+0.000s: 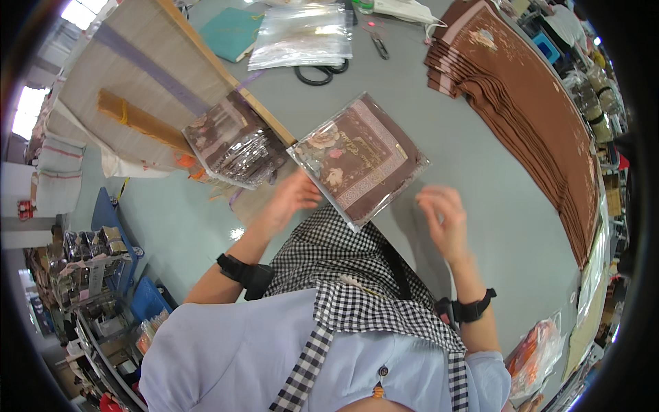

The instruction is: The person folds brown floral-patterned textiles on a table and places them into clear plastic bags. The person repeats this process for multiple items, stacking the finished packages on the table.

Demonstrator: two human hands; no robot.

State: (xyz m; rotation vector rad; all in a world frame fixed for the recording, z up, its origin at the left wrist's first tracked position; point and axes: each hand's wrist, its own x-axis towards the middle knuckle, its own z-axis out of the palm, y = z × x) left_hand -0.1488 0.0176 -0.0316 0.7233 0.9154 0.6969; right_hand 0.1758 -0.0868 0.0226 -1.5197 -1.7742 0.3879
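1. A flat, square packet [364, 161] lies at a slant near the table's front edge, in the middle of the view: folded brown cloth with pale flowers and a lace-like border inside crinkled, glossy clear plastic. Its lowest corner overlaps the apron in view.
2. The left hand [296, 196] is at the packet's left edge, fingers bent; whether it grips the plastic cannot be told.
3. The right hand [441, 211], slightly blurred, is raised to the right of the packet and apart from it, fingers loosely curled, with nothing visible in its grasp.
4. To the left, a pile of similar packets [240, 147], shiny and layered, lies against a wooden bar.
5. Beyond the packet are black-handled scissors [317, 74], smooth clear plastic bags [302, 38], a teal notebook [232, 33] and small snips [379, 45].
6. On the right, soft brown cloths [522, 103] overlap in a long, curving fan.
7. The table [508, 226] is smooth, plain grey.
8. The person wears a black-and-white checked apron [384, 316] over a pale blue top.
9. Around lie a glossy pale green floor [165, 213], a blue cart [110, 233] and crowded workroom shelving.
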